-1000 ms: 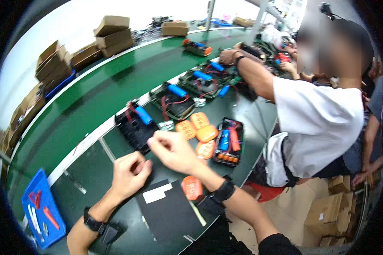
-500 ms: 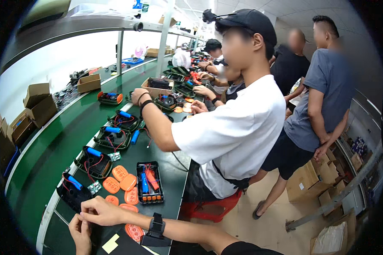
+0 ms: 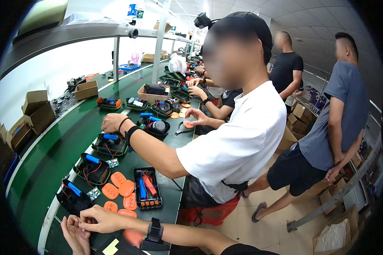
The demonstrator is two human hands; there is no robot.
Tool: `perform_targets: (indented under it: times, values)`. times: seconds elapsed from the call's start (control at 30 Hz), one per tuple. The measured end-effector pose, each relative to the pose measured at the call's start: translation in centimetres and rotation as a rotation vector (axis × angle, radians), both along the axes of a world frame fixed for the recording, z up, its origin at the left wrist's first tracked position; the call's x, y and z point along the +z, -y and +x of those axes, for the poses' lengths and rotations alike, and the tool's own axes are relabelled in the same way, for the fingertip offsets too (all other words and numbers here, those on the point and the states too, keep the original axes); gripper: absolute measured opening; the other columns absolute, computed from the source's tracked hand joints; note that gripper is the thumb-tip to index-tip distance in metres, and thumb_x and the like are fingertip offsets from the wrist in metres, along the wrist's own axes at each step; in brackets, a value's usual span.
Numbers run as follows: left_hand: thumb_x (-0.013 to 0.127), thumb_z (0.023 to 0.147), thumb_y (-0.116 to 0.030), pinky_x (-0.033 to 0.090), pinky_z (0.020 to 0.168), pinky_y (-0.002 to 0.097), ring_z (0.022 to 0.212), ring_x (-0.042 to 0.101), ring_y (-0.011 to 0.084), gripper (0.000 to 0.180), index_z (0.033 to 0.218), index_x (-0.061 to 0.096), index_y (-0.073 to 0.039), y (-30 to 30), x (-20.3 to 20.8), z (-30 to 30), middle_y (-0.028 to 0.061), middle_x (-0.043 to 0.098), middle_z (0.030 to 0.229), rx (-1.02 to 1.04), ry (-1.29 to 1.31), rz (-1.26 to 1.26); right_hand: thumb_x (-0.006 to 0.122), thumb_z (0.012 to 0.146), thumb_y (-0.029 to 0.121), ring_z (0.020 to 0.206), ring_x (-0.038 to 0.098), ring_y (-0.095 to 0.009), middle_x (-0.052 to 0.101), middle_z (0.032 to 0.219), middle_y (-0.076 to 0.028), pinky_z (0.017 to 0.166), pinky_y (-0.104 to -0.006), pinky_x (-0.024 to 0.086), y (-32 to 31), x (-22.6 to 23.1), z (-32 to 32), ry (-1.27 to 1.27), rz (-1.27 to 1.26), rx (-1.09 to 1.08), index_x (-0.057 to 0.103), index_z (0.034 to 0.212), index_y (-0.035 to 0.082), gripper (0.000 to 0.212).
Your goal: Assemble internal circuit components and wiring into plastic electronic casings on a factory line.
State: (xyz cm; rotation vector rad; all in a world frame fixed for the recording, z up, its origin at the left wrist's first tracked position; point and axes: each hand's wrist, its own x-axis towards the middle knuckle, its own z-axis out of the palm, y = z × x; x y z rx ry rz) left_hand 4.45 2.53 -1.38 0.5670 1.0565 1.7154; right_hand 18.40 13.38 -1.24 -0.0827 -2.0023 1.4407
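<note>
My right hand [image 3: 100, 219] reaches in from the lower right, its thumb and fingers pinched together beside the fingers of my left hand. Anything in that pinch is too small to make out. Palm up, my left hand [image 3: 75, 236] has loosely bent fingers, partly apart, with nothing visible in the palm. Just beyond them lies a black plastic housing [image 3: 72, 205] with a blue cylindrical cell [image 3: 74, 189] and a small circuit board [image 3: 94, 193] on wires. Orange oval covers [image 3: 110, 191] lie beside my right wrist. Yellow paper [image 3: 111, 247] is on a dark surface below my right forearm.
A black case [image 3: 148, 203] with blue and orange parts stands right of the covers. More open housings [image 3: 91, 168] line the green belt [image 3: 42, 178]. A co-worker in a white shirt [image 3: 238, 131] sits close on the right, one arm over the housings. Cardboard boxes [image 3: 38, 110] stand far left.
My hands stay together, while my left palm has turned more upward. The co-worker's near arm has moved closer over the housings, and their other hand now holds an orange piece. The view has shifted slightly.
</note>
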Motion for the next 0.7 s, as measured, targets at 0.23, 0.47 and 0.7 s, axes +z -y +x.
perform_targets:
  times: [0.23, 0.47, 0.7]
  values:
    - [0.045, 0.103, -0.04, 0.03, 0.045, 0.0201, 0.056, 0.042, 0.0046, 0.03, 0.086, 0.048, -0.015, 0.3, -0.7, 0.0, -0.0055, 0.043, 0.068, -0.071, -0.211, -0.122, 0.063, 0.094, 0.02, 0.063, 0.065, -0.017, 0.068, 0.071, -0.01, 0.06, -0.0295, 0.05, 0.0, 0.5, 0.2, -0.01, -0.047, 0.045, 0.061, 0.082, -0.002, 0.025]
    - [0.05, 0.103, -0.026, 0.033, 0.046, 0.0203, 0.056, 0.044, 0.0071, 0.019, 0.093, 0.051, -0.01, 0.5, 0.2, 0.5, 0.0006, 0.051, 0.069, -0.178, -0.207, -0.068, 0.058, 0.1, 0.014, 0.065, 0.069, -0.015, 0.07, 0.072, -0.01, 0.058, -0.0294, 0.052, 0.0, 0.8, 0.8, -0.006, -0.042, 0.029, 0.061, 0.088, -0.002, 0.021]
    - [0.051, 0.103, -0.027, 0.034, 0.051, 0.0223, 0.059, 0.043, 0.0082, 0.02, 0.097, 0.052, -0.008, 0.8, -0.2, 0.6, 0.0031, 0.055, 0.074, -0.267, -0.194, -0.058, 0.054, 0.101, 0.013, 0.058, 0.061, -0.014, 0.064, 0.066, -0.006, 0.053, -0.0302, 0.046, -0.1, 1.0, 1.5, 0.179, 0.029, -0.007, 0.059, 0.09, 0.0, 0.017]
